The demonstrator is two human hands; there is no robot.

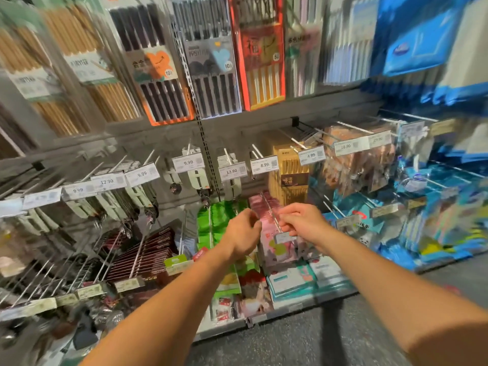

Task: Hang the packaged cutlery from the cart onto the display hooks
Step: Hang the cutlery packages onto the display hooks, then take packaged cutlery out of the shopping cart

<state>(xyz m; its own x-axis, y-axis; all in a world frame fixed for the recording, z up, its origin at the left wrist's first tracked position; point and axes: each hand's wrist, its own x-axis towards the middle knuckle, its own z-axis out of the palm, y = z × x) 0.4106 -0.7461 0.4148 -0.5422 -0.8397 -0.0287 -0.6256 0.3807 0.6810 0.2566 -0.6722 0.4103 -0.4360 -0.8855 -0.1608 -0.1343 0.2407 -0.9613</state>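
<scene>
A person faces a store wall of hooks, both arms stretched toward a hook (270, 211) in the lower middle rows. The left hand (244, 235) and right hand (301, 220) have curled fingers meeting at a pink pack (266, 223) on that hook; blur hides who actually grips it. The cart is out of view. If the pack's hole misses the hook tip, it could drop onto the packs below.

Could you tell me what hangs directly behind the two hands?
Behind the left hand and right hand, pink packets hang on a hook, green packets beside them. The hands cover the front packet's top, so the grip is unclear.
</scene>
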